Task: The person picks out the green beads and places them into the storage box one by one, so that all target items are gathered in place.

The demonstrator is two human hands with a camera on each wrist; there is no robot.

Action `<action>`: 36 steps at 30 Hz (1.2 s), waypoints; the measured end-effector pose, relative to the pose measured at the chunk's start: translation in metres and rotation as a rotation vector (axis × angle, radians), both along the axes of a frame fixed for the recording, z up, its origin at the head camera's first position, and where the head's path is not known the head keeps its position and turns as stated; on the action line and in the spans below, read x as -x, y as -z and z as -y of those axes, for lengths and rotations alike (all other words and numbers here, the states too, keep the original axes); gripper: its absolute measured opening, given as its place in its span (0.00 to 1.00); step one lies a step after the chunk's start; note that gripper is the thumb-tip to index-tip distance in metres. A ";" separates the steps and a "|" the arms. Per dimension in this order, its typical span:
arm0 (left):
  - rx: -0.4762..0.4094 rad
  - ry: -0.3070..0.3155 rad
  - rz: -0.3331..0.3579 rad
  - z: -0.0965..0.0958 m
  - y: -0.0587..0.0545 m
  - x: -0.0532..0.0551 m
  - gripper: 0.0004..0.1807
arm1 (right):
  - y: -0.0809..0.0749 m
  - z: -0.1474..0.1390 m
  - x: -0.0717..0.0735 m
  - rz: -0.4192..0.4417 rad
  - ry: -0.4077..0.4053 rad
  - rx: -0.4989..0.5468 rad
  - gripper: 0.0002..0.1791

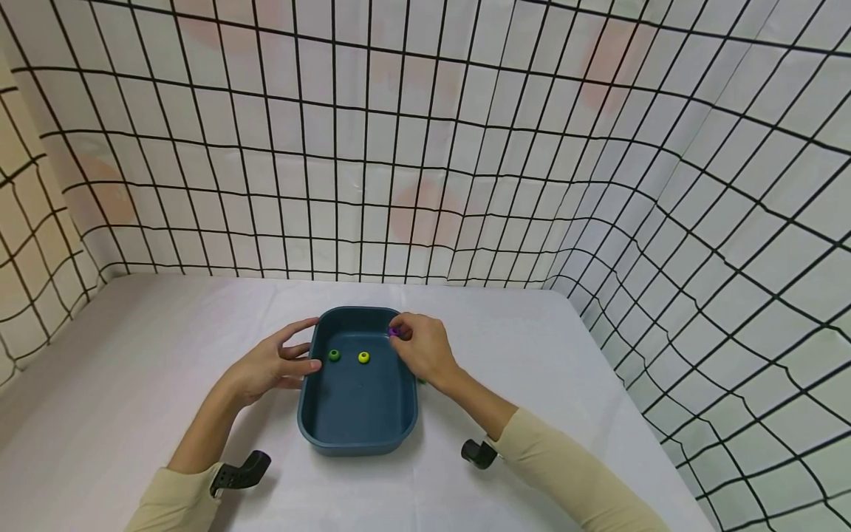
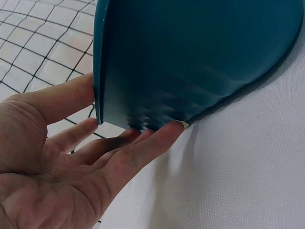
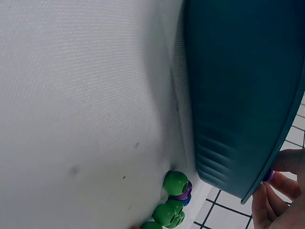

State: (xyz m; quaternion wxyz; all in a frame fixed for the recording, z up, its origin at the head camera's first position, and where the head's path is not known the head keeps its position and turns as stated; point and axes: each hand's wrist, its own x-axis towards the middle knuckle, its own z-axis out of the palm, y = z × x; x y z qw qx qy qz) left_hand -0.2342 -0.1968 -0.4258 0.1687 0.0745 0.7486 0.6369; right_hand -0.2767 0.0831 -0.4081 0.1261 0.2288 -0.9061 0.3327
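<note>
A purple bead [image 1: 394, 332] is pinched by the right hand [image 1: 427, 350], the nearer one, at the far right rim of a blue tray [image 1: 359, 410] laid lengthwise near to far; the tray's left side is touched by the left hand [image 1: 267, 366], fingers spread.

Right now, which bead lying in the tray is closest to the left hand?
The green bead in the tray, between the left hand and the yellow bead. The right hand pinches the purple bead.
</note>
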 end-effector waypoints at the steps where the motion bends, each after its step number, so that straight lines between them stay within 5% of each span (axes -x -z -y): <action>1: 0.000 0.000 0.000 0.000 0.000 0.000 0.50 | 0.000 0.000 0.000 -0.002 -0.001 -0.002 0.08; 36: -0.011 -0.034 -0.011 -0.003 0.002 -0.001 0.51 | -0.010 -0.021 -0.003 -0.015 0.025 0.041 0.10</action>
